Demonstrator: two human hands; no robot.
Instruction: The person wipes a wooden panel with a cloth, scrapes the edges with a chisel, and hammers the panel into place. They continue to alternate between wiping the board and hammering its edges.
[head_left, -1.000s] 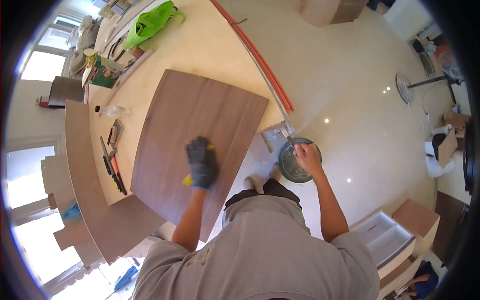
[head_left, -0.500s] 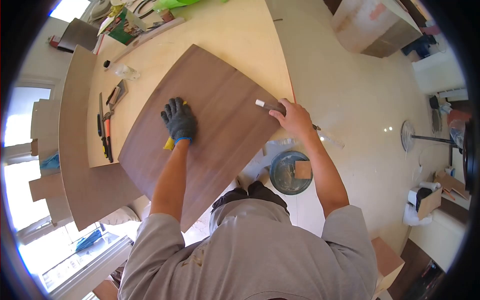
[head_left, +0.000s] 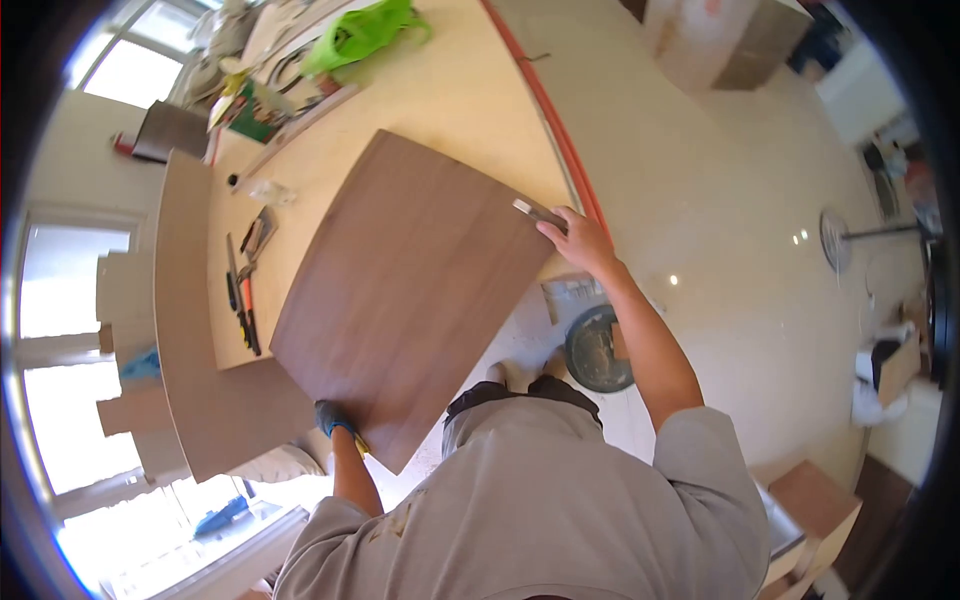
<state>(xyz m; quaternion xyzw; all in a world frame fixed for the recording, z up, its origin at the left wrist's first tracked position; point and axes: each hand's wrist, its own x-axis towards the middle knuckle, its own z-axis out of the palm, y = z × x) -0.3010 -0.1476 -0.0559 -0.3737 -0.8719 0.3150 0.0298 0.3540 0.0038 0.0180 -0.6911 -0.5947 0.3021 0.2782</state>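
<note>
A large brown wood-grain panel [head_left: 410, 270] with a curved far edge lies tilted across the pale worktable [head_left: 460, 80]. At its near left corner is my left hand [head_left: 337, 420] in a dark glove with a blue cuff. A yellow cloth-like piece [head_left: 360, 443] shows beside that palm; the fingers are mostly hidden and a little blurred. My bare right hand [head_left: 582, 243] is at the panel's right corner, its fingers closed round a slim dark stick-like tool [head_left: 540, 214] with a white end. The tool's far end is hidden by the hand.
Hand tools [head_left: 242, 295] lie left of the panel beside a curved brown board [head_left: 190, 380]. A clear container [head_left: 270, 192], a green bag [head_left: 365, 38] and a box [head_left: 255, 112] are farther back. On the floor stands a dark bucket [head_left: 590, 360]. Right is a standing fan [head_left: 835, 240].
My left hand has moved from the middle of the panel toward me, to its near left corner, with the yellow piece. My right hand keeps its place at the right corner. The view has shifted.
</note>
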